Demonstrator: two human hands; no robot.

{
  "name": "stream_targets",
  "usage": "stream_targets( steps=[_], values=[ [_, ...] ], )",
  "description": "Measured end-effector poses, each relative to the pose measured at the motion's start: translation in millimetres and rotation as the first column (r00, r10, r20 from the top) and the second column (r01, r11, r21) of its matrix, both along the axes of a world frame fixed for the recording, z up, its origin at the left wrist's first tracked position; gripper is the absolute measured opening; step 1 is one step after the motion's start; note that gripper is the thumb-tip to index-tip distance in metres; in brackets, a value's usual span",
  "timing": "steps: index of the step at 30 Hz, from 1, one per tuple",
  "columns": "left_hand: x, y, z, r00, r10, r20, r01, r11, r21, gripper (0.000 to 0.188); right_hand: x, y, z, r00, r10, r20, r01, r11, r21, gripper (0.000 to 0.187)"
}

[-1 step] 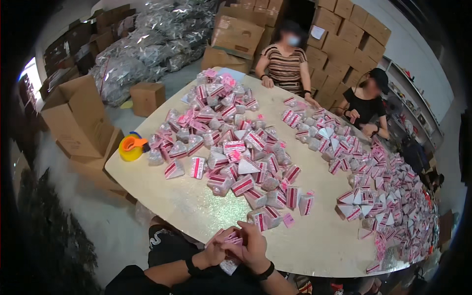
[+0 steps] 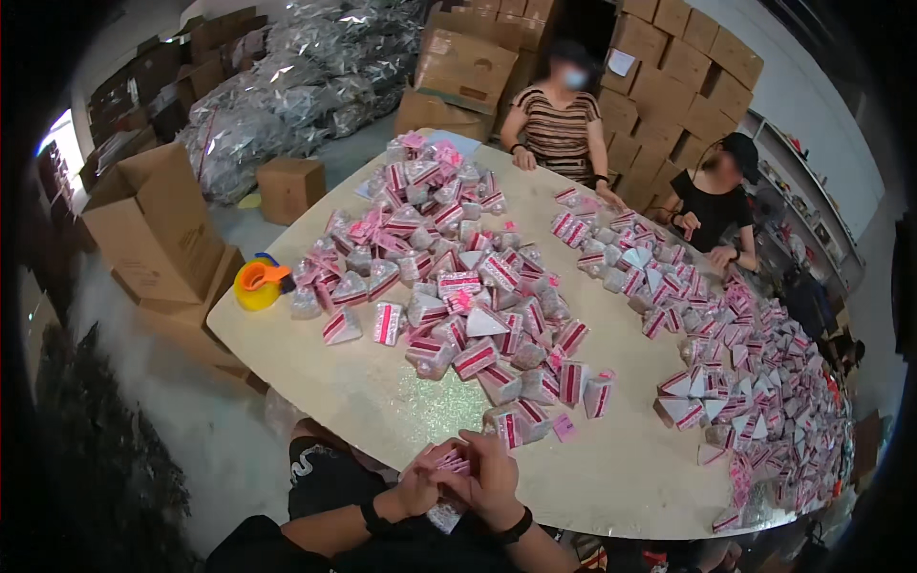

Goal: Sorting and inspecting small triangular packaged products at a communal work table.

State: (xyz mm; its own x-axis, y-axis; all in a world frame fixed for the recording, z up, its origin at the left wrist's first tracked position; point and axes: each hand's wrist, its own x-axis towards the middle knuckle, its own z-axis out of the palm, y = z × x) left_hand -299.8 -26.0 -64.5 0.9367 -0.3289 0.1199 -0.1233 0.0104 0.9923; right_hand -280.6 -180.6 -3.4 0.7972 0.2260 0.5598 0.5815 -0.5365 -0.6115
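Note:
At the near edge of the table, both my hands are closed together around a small wedge-shaped packet (image 2: pixel 446 518), silvery at its lower end, with pink and white stripes showing between my fingers. My left hand (image 2: pixel 416 489) grips its left side. My right hand (image 2: pixel 489 482) wraps it from the right, thumb across the front. The fingers cover most of the packet. Just beyond my hands lies a heap of similar wedge-shaped packets (image 2: pixel 478 358), clear-wrapped with pink stripes, and a loose pink tag (image 2: pixel 564 427) rests beside it.
A second heap of packets (image 2: pixel 755 401) spreads along the table's right side. At the table's left corner stands an orange and yellow tape dispenser (image 2: pixel 260 284). Open cardboard boxes (image 2: pixel 158 224) sit left of the table (image 2: pixel 315 382). Two people (image 2: pixel 564 124) are at the far side.

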Motion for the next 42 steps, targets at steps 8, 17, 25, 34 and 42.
stream_targets(
  steps=[8, 17, 25, 34, 42],
  values=[
    [-19.0, 7.0, -19.9, 0.993, 0.117, -0.03, -0.117, 0.993, 0.005, 0.085, -1.0, 23.8, -8.7, 0.997, -0.015, 0.074, 0.013, 0.999, 0.032, 0.063],
    [0.9, 24.1, -3.5, 0.918, 0.179, -0.355, -0.219, 0.973, -0.077, 0.094, 9.9, -4.8, 35.6, 0.914, 0.392, -0.102, -0.404, 0.874, -0.27, 0.071],
    [19.0, -6.4, 42.7, 0.802, -0.06, -0.594, -0.038, 0.988, -0.151, 0.093, -6.9, -27.5, 23.2, 0.984, 0.151, -0.094, -0.174, 0.934, -0.311, 0.069],
    [35.5, -44.2, 10.2, 0.793, -0.164, -0.587, 0.166, 0.985, -0.052, 0.092, -32.9, -52.7, 15.0, 0.988, -0.092, -0.125, 0.051, 0.954, -0.294, 0.068],
    [43.8, -71.8, 10.0, 0.792, -0.289, -0.537, 0.324, 0.946, -0.031, 0.083, -51.8, -69.6, 9.2, 0.959, -0.268, -0.097, 0.222, 0.915, -0.337, 0.063]
  ],
)
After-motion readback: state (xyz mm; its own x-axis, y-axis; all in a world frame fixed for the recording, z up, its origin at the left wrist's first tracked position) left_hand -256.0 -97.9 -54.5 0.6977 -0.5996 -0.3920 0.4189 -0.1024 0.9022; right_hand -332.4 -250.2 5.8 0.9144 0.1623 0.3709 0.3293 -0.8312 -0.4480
